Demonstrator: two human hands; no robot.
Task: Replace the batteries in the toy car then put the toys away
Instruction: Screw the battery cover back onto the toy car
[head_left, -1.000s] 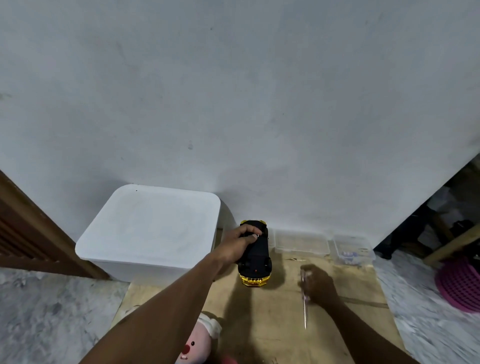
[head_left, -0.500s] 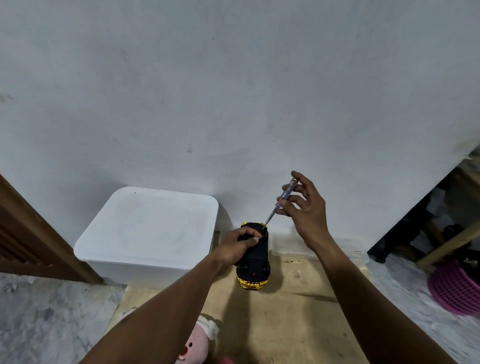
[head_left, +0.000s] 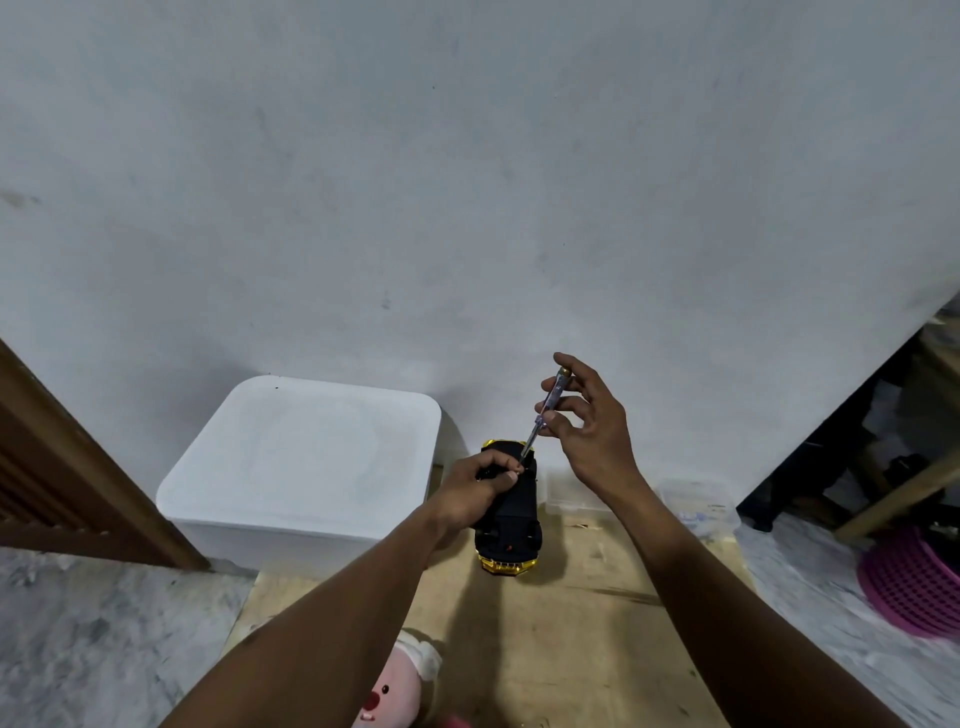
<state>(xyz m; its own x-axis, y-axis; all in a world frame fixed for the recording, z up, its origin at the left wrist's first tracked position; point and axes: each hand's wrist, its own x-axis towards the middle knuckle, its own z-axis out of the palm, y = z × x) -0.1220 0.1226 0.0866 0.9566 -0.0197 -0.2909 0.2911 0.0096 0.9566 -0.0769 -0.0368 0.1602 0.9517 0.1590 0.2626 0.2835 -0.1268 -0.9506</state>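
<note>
Both hands are raised over a wooden board (head_left: 582, 623), where a black and gold toy car (head_left: 511, 514) is turned underside up. That car is gripped at its far end by the left hand (head_left: 480, 486), fingers curled over the black chassis. A slim screwdriver (head_left: 543, 413) with a clear handle is pinched between the fingers of the right hand (head_left: 589, 431), tilted, its tip set down on the car just beside the left fingertips. A lidded white bin (head_left: 301, 467) is seen to the left of the left hand. Two clear plastic cases (head_left: 696, 501) are lying beyond the right wrist against the wall. A pink plush toy (head_left: 389, 696) is partly seen beneath the left forearm.
</note>
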